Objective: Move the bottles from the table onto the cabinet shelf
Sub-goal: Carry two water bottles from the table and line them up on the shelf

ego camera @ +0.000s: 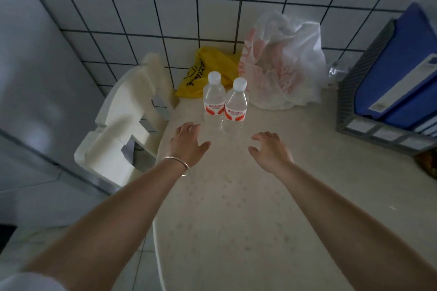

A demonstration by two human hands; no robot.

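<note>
Two clear water bottles with white caps and red-and-white labels stand upright side by side on the pale table (236, 208). The left bottle (213, 99) touches or nearly touches the right bottle (236, 106). My left hand (189, 144), with a silver bangle on the wrist, hovers just in front and to the left of them, fingers spread and empty. Just in front and to the right, my right hand (269, 149) is also spread and holds nothing. Neither hand touches a bottle. No cabinet shelf is clearly in view.
Behind the bottles lie a yellow plastic bag (201, 73) and a white plastic bag with red print (281, 66) against the tiled wall. A grey crate with blue folders (390, 82) stands at the right. White foam packing (125, 120) leans left of the table, beside a grey surface (35, 78).
</note>
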